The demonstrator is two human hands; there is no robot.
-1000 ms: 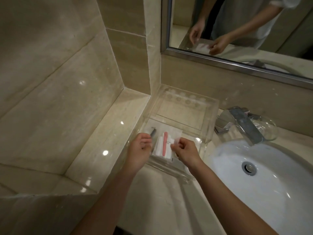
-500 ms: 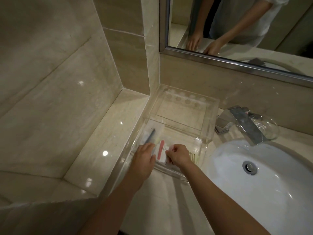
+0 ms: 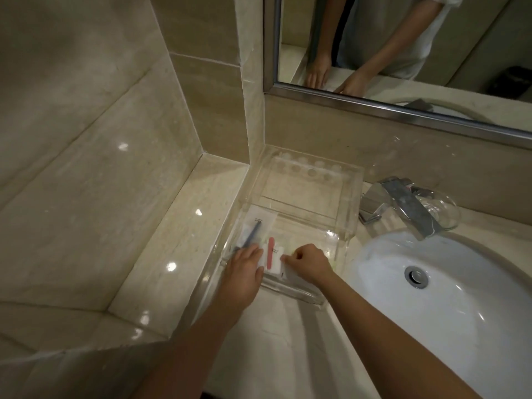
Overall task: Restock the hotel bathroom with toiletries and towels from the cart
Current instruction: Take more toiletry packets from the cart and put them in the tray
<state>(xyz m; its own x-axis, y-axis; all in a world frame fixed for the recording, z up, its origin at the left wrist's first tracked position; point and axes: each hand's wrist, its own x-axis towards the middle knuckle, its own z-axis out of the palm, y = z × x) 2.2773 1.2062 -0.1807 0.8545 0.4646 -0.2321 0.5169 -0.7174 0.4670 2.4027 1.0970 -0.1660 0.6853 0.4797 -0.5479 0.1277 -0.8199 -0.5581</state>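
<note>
A clear acrylic amenity tray [image 3: 349, 197] stands on the counter in the corner below the mirror. In its front compartment lie white toiletry packets: one holds a blue-handled item [image 3: 253, 233], another a pink stick [image 3: 270, 256]. My left hand [image 3: 244, 269] lies flat with straight fingers on the left packets, over the lower end of the blue item. My right hand [image 3: 308, 264] has curled fingers that pinch the edge of a white packet [image 3: 285, 262] beside the pink stick. The tray's back compartment holds nothing.
A white basin [image 3: 431, 312] with a metal drain lies to the right, a chrome faucet [image 3: 403, 205] behind it and a glass dish [image 3: 443, 211] past that. A raised marble ledge [image 3: 184, 240] runs along the left wall. The mirror [image 3: 403, 38] shows both arms.
The packets went down from my raised hands into the tray's front compartment. My left hand flattened onto them, and both hands shifted a little nearer to me.
</note>
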